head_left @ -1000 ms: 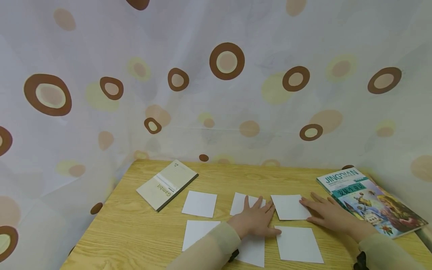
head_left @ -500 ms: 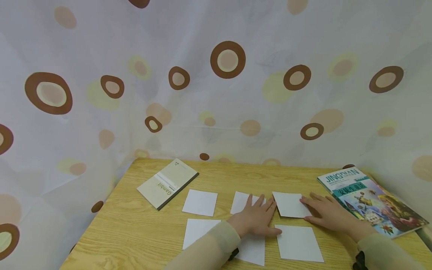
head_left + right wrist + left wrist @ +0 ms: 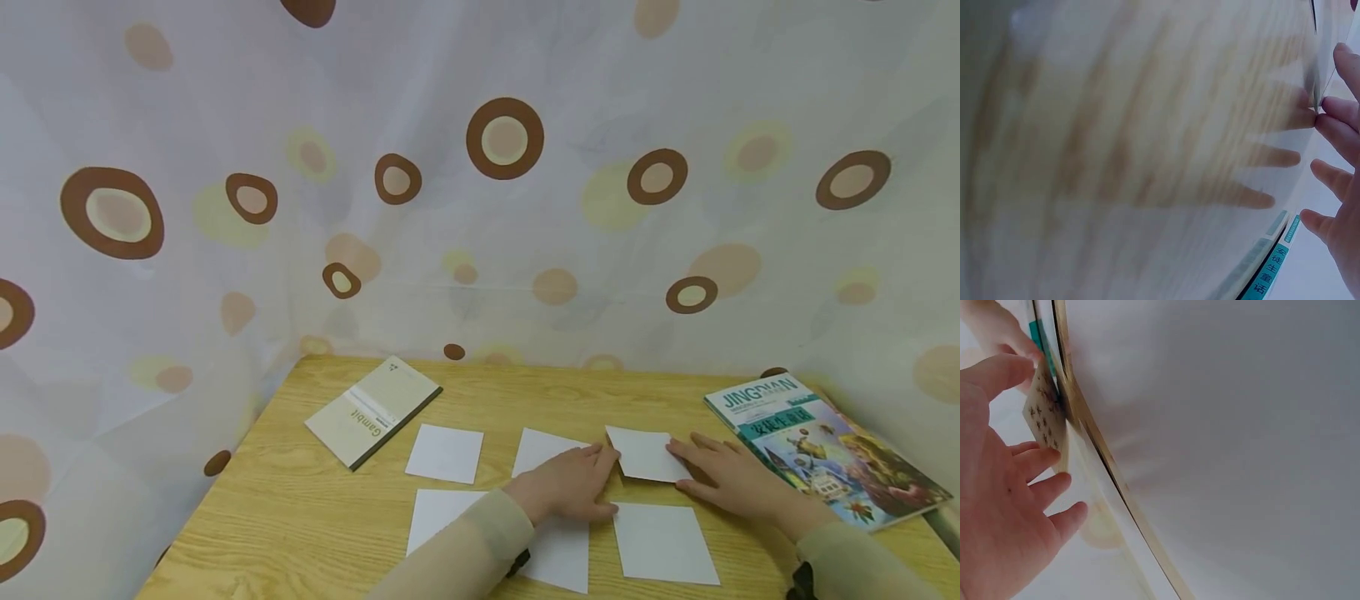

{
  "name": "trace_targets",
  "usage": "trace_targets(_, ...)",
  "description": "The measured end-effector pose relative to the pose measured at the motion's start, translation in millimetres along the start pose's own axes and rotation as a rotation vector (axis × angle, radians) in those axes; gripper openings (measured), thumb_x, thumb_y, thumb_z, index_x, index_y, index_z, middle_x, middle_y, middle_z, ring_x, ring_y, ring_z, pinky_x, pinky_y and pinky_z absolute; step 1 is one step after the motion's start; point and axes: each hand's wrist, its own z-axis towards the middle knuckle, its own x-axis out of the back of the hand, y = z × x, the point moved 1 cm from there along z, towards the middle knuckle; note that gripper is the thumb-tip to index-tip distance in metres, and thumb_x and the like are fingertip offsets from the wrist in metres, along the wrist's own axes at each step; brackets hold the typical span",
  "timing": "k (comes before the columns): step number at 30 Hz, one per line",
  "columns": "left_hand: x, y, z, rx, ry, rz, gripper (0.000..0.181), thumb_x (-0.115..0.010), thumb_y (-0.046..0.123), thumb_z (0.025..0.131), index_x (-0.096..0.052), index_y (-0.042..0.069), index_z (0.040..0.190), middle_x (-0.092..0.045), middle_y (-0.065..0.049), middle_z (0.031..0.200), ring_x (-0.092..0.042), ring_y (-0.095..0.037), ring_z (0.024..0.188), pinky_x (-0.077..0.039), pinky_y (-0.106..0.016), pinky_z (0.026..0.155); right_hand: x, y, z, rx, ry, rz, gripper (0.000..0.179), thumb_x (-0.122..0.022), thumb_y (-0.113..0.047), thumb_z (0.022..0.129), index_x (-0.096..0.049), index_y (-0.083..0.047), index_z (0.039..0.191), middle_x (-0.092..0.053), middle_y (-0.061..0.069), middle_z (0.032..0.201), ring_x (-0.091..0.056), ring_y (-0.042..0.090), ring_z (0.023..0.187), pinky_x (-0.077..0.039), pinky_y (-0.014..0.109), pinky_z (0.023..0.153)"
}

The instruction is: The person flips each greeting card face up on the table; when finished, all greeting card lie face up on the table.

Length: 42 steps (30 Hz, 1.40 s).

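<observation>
In the head view my left hand [image 3: 573,483] touches the left edge of a small white card [image 3: 649,455], its fingers bent and its thumb apart. That edge stands raised off the table. The left wrist view shows the card's underside [image 3: 1046,412] with dark printed figures, near the spread, lightly bent fingers of the left hand [image 3: 1004,469]. My right hand [image 3: 731,475] rests its extended fingers at the card's right edge. In the right wrist view, the right hand's spread fingers [image 3: 1338,122] point toward the pale surface. Under the left hand and forearm other white cards are partly hidden.
More white cards lie on the wooden table [image 3: 247,500], including one at front right [image 3: 666,543] and one at back left [image 3: 446,454]. A notebook [image 3: 373,411] lies farther left and a magazine [image 3: 821,450] at the right. A patterned curtain [image 3: 480,233] hangs behind.
The card between my hands has tilted, its left edge rising off the table. My left fingers have gone from straight and spread to bent against that edge. The right hand has stayed put.
</observation>
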Motion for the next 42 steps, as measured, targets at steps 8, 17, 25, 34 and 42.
trace_targets(8,1.4,1.7,-1.2,0.048,-0.057,0.069,0.079,-0.051,0.059,0.095,-0.023,0.019,0.157,-0.023,0.002,0.164,-0.022,-0.015,0.151,-0.028,-0.036,0.121,-0.6,0.3,0.7,-0.019,-0.013,0.006,0.062,-0.060,-0.052,0.093,-0.056,-0.012,0.141,-0.059,0.018,0.138,-0.048,0.049,0.129,-0.037,0.071,0.098)
trace_targets(17,3.0,1.5,-1.2,0.011,-0.067,0.055,0.074,-0.052,0.058,0.095,-0.024,0.027,0.157,-0.025,0.004,0.163,-0.020,-0.013,0.151,-0.028,-0.038,0.121,-0.2,-0.4,0.3,-0.042,-0.027,0.026,0.062,-0.059,-0.052,0.094,-0.056,-0.012,0.141,-0.059,0.017,0.139,-0.046,0.051,0.130,-0.035,0.073,0.098)
trace_targets(25,3.5,1.9,-0.2,-0.055,-0.060,0.062,0.065,-0.052,0.054,0.097,-0.033,0.030,0.154,-0.027,-0.001,0.162,-0.029,-0.014,0.148,-0.030,-0.023,0.117,-2.6,0.5,1.2,-0.049,-0.037,0.024,0.062,-0.058,-0.052,0.094,-0.055,-0.013,0.141,-0.059,0.016,0.139,-0.046,0.051,0.130,-0.035,0.073,0.097)
trace_targets(34,3.3,2.4,2.7,-0.096,-0.087,0.030,0.068,-0.051,0.054,0.097,-0.027,0.030,0.156,-0.024,0.003,0.163,-0.027,-0.010,0.148,-0.028,-0.020,0.118,-2.5,1.7,-0.1,-0.050,-0.048,0.043,0.061,-0.057,-0.052,0.095,-0.054,-0.014,0.143,-0.058,0.017,0.140,-0.044,0.052,0.131,-0.034,0.073,0.099)
trace_targets(42,3.7,3.6,3.9,-0.092,-0.108,0.004,0.070,-0.053,0.054,0.096,-0.018,0.042,0.157,-0.022,0.003,0.164,-0.026,-0.010,0.149,-0.030,-0.021,0.117,-0.4,3.5,-1.7,-0.008,-0.028,0.080,0.052,-0.053,-0.046,0.099,-0.050,-0.023,0.146,-0.056,0.014,0.143,-0.043,0.055,0.131,-0.033,0.073,0.098)
